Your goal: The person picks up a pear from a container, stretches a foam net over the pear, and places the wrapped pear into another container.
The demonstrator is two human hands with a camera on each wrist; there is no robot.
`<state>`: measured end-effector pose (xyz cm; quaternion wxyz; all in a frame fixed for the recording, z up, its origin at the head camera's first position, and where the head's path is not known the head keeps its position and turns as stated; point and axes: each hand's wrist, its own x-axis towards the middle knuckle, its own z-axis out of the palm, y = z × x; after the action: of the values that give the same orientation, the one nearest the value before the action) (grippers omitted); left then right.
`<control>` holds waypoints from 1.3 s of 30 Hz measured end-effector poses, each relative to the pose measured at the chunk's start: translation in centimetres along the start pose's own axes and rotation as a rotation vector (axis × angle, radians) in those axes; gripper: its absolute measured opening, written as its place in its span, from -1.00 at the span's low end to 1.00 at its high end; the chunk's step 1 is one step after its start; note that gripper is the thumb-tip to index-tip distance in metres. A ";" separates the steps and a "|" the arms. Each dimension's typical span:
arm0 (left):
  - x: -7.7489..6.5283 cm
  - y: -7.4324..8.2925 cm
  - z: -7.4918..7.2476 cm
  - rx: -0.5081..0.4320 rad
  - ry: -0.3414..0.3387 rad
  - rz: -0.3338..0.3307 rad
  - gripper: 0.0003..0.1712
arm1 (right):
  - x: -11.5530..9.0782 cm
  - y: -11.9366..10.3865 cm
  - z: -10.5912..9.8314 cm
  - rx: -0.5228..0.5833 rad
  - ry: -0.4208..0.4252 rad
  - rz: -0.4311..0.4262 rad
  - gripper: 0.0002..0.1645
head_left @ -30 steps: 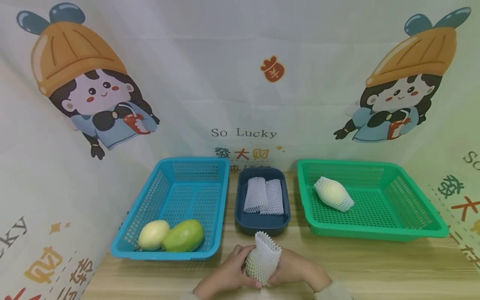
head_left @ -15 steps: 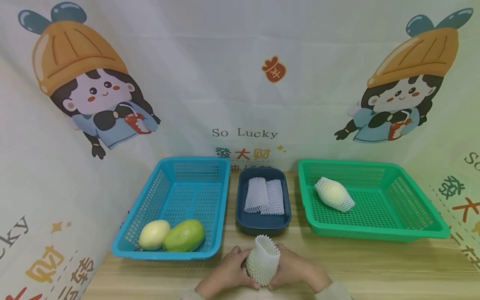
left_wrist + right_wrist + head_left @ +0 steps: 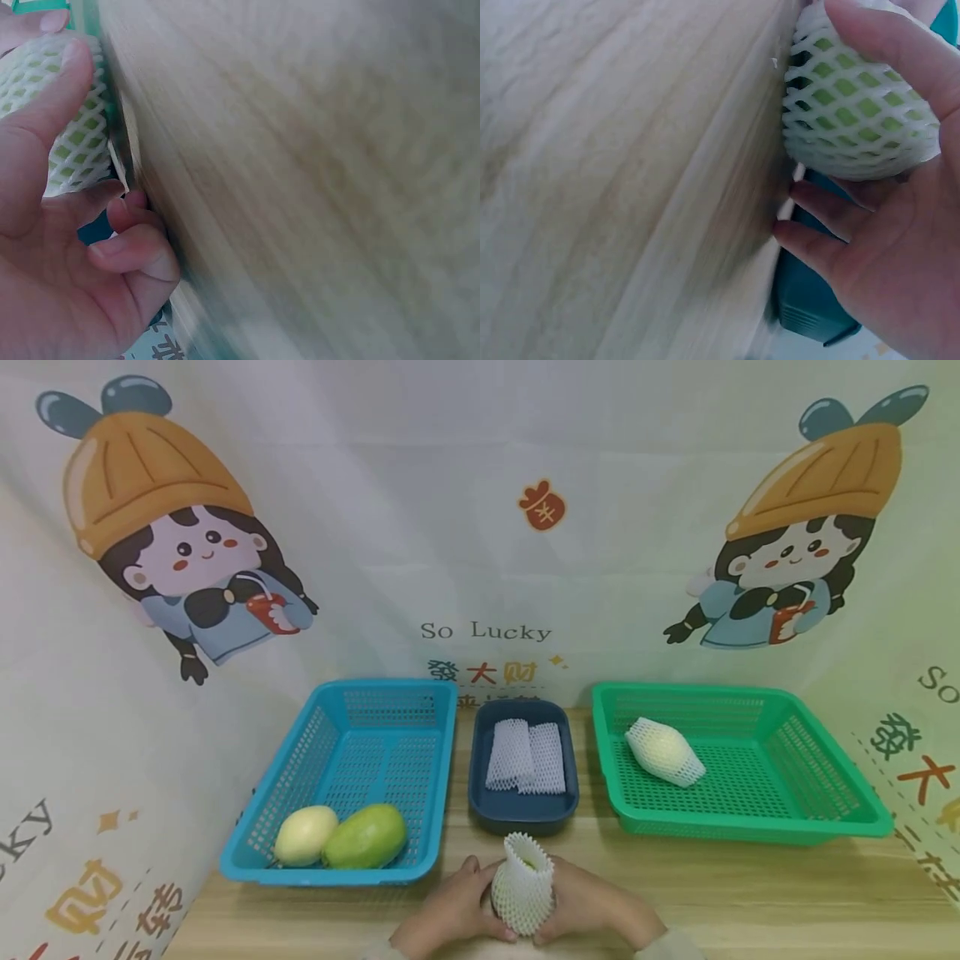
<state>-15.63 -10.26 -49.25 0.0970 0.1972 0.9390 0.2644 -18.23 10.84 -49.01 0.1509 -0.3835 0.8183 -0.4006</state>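
A white foam net sleeve (image 3: pixel 522 893) stands upright at the front of the table, stretched around a green fruit (image 3: pixel 847 116) that shows through its mesh. The sleeve's top end gapes open above the fruit. My left hand (image 3: pixel 459 903) holds the sleeved fruit from the left, thumb in front; in the left wrist view the other fingers (image 3: pixel 139 251) are bent below it. From the right, my right hand (image 3: pixel 588 903) grips the same fruit, its thumb lying over the net in the right wrist view. Which kind of fruit this is, the net hides.
A blue basket (image 3: pixel 442 793) at left holds a pale yellow fruit (image 3: pixel 306 835) and a green mango-like fruit (image 3: pixel 366 837). Behind the hands, a dark blue tray (image 3: pixel 525 817) holds flat foam sleeves (image 3: pixel 512 753). A green basket (image 3: pixel 720 827) at right holds a netted pale fruit (image 3: pixel 664 752).
The foam sleeve has come down and widened around the fruit, and its open top now sits lower and rounder. Both hands stay on either side of it.
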 end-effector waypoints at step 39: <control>-0.2 -1.4 0.7 -0.538 -0.039 0.011 -0.59 | -3.2 -2.7 -1.0 -0.338 0.073 0.310 0.25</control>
<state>-15.65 -11.15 -50.58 0.1625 0.1743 0.8319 0.5011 -15.33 12.74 -46.48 0.1146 -0.2582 0.9279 -0.2435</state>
